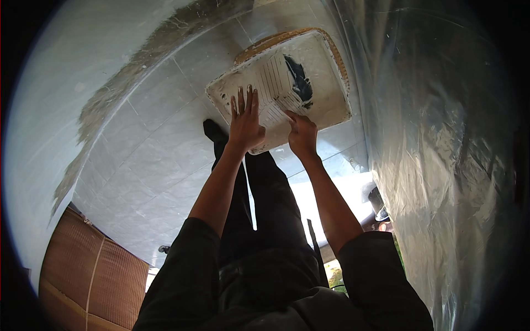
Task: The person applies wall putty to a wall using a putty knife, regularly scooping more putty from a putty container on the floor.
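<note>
A white, paint-smeared tray (326, 99) with ridged grooves and a dark irregular patch lies ahead of me, over a brown-edged piece beneath it. My left hand (244, 124) is spread at the tray's near left part, fingers extended, whitish smears on the fingertips. My right hand (302, 132) is at the grooved area, fingers curled and the index finger pointing forward onto it; whether it grips something small there I cannot make out. My dark-clad legs and one foot (214, 129) show below the tray.
A grey tiled floor (143, 154) runs beneath. On the left is a pale wall (49, 110) with a rough grey lower band, and brown cardboard (83, 270). Wrinkled clear plastic sheeting (430, 182) hangs along the right, with small dark objects (378, 201) beside it.
</note>
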Demonstrator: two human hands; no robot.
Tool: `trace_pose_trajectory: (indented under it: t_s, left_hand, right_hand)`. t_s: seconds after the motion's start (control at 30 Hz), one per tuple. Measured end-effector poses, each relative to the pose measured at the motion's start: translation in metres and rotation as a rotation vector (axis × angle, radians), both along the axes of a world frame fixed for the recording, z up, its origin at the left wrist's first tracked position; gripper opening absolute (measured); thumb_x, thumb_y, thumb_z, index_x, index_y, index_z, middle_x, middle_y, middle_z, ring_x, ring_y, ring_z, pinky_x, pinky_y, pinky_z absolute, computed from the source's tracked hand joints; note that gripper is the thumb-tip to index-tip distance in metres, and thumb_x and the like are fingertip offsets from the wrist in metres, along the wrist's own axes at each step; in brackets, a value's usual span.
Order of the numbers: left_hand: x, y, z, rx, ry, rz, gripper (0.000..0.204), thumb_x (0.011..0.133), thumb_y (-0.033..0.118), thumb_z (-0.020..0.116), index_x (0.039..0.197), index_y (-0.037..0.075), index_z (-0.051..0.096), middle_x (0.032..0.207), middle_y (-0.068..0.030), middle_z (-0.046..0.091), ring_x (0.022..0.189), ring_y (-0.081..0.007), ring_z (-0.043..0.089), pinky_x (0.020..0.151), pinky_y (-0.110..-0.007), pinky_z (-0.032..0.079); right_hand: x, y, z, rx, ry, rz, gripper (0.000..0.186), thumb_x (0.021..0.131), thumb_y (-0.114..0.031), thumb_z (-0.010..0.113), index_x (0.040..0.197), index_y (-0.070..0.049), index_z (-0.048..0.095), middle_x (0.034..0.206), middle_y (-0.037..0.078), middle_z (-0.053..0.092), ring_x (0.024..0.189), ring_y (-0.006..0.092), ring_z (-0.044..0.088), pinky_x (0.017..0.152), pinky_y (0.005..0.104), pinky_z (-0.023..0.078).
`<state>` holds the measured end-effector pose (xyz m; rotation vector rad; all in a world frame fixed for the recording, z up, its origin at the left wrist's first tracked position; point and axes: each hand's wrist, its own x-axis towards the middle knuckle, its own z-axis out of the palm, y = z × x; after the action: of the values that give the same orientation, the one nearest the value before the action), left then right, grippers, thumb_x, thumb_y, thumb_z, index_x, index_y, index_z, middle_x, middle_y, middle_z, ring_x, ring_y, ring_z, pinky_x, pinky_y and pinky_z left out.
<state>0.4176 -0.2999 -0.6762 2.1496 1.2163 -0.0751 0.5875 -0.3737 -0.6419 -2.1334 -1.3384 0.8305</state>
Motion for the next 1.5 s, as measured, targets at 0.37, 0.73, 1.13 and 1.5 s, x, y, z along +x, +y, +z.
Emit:
trace_pose_trajectory:
  t_s: [0.37, 0.73, 1.13, 1.5]
  left_hand:
    - [-0.001, -0.010, -0.004, -0.025, -0.088, 0.049, 0.103, 0.073, 0.010, 0.066, 0.159, -0.005, 0.011, 0.167, -0.0260, 0.012, 0.155, -0.0480, 0.003, 0.126, -0.058, 0.004]
    - [-0.002, -0.006, 0.002, -0.031, -0.077, 0.063, 0.102, 0.074, 0.010, 0.066, 0.158, -0.006, 0.011, 0.167, -0.0273, 0.011, 0.155, -0.0491, 0.002, 0.126, -0.058, 0.005]
    - [-0.015, -0.003, 0.003, 0.018, -0.103, 0.098, 0.102, 0.071, 0.009, 0.066, 0.157, -0.008, 0.015, 0.166, -0.0284, 0.014, 0.154, -0.0503, 0.004, 0.125, -0.059, 0.005]
    - [-0.006, -0.013, 0.003, -0.035, -0.126, 0.112, 0.103, 0.071, 0.009, 0.067, 0.158, -0.007, 0.014, 0.166, -0.0281, 0.013, 0.154, -0.0512, 0.004, 0.125, -0.059, 0.005]
  right_hand:
    - [0.047, 0.031, -0.014, -0.047, -0.216, -0.195, 0.041, 0.082, -0.003, 0.059, 0.122, -0.007, 0.069, 0.096, 0.025, 0.070, 0.093, 0.0439, 0.067, 0.087, 0.0533, 0.050]
    - [-0.005, 0.017, -0.005, -0.303, -0.373, -0.136, 0.053, 0.075, 0.001, 0.064, 0.128, -0.007, 0.065, 0.092, 0.027, 0.067, 0.093, 0.0449, 0.067, 0.086, 0.0540, 0.053]
    - [0.022, 0.047, -0.001, -0.089, -0.157, -0.282, 0.043, 0.075, -0.002, 0.061, 0.118, -0.001, 0.067, 0.090, 0.028, 0.071, 0.088, 0.0488, 0.068, 0.087, 0.0548, 0.051]
    - [-0.004, 0.021, -0.009, -0.267, -0.434, 0.008, 0.049, 0.075, 0.001, 0.068, 0.122, -0.010, 0.067, 0.106, 0.020, 0.071, 0.098, 0.0382, 0.068, 0.089, 0.0496, 0.055]
